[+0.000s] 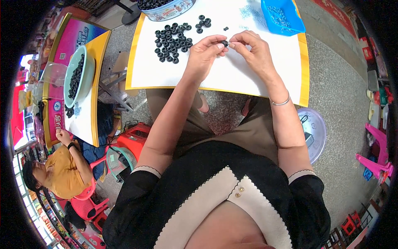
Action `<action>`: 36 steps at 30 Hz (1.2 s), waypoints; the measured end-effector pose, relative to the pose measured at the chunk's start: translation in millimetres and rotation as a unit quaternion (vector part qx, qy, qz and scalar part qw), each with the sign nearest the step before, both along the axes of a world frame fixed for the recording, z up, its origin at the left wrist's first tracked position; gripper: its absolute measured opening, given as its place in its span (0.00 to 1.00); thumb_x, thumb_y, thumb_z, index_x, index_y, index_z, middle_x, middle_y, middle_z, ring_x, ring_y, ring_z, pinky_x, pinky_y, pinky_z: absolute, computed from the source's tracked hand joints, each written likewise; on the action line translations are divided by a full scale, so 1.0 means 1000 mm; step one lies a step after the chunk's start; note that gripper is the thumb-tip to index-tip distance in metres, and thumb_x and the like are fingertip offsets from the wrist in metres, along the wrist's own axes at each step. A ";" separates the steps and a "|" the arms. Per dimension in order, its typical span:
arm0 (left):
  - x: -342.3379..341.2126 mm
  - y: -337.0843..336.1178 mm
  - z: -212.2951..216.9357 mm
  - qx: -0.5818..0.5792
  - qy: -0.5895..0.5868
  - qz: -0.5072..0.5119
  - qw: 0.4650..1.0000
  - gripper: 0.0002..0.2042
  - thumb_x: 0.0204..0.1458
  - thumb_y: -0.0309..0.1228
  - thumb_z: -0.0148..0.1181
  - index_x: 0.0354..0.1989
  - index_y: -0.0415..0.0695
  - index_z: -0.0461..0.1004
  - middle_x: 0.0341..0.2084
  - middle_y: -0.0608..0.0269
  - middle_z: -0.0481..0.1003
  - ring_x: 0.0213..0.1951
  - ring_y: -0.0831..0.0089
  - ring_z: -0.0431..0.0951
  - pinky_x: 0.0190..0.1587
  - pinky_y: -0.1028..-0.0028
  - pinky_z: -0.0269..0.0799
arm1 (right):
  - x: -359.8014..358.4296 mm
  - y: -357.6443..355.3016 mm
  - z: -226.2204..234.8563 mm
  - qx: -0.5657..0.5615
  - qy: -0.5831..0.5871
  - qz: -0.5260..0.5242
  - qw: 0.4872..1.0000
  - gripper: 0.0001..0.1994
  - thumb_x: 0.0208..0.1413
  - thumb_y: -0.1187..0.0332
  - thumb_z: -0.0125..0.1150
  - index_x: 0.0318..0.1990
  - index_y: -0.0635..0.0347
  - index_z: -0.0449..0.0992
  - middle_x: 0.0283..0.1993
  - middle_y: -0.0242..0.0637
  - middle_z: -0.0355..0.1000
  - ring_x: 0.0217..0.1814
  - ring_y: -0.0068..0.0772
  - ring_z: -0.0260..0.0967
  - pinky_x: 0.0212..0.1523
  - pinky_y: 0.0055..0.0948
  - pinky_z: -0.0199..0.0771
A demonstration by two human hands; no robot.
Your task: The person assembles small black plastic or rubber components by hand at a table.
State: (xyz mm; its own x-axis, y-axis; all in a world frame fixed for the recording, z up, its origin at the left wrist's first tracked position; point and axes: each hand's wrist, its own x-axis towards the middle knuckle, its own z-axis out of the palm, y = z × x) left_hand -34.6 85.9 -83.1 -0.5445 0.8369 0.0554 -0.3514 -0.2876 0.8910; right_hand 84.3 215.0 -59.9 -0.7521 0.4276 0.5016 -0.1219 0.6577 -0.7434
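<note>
Over the white-topped table [166, 76], my left hand [202, 56] pinches a small black rubber ring [224, 43] between thumb and fingers. My right hand [255, 52] meets it from the right, its thumb and forefinger closed on a tiny silvery piece at the ring's side. How far that piece sits inside the ring is too small to tell. Left of my hands lie many loose black rings [169, 42], with a smaller cluster of rings [203, 23] farther back. One little black piece [226, 28] lies alone just beyond my fingertips.
A round tin [172, 12] of black rings stands at the far left, and a blue tray [298, 30] of small silvery pieces at the far right. Shiny bits [253, 14] lie between them. At left, a person [68, 170] sits beside another table with a pale green basin [88, 68].
</note>
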 end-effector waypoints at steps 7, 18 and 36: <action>0.000 0.000 0.001 -0.006 0.024 -0.021 0.999 0.10 0.52 0.20 0.53 0.43 0.33 0.72 0.34 0.61 0.75 0.35 0.75 0.74 0.40 0.78 0.69 | -0.001 -0.001 -0.001 -0.034 0.005 0.007 0.999 0.07 0.46 0.68 0.63 0.30 0.60 0.75 0.27 0.33 0.70 0.28 0.28 0.64 0.34 0.26 0.66; -0.012 0.001 -0.005 0.058 -0.137 -0.060 0.987 0.11 0.53 0.20 0.52 0.44 0.35 0.70 0.38 0.54 0.73 0.38 0.71 0.73 0.42 0.75 0.70 | 0.009 0.010 0.005 -0.217 0.056 -0.017 0.974 0.07 0.53 0.67 0.59 0.33 0.62 0.75 0.29 0.26 0.70 0.32 0.16 0.63 0.35 0.17 0.63; -0.015 -0.008 0.002 0.076 -0.149 -0.066 0.984 0.11 0.53 0.21 0.53 0.44 0.33 0.69 0.36 0.54 0.74 0.37 0.71 0.74 0.41 0.75 0.72 | 0.055 0.000 -0.013 0.130 -0.124 -0.179 0.967 0.06 0.46 0.69 0.61 0.33 0.59 0.77 0.29 0.36 0.71 0.35 0.34 0.66 0.41 0.33 0.62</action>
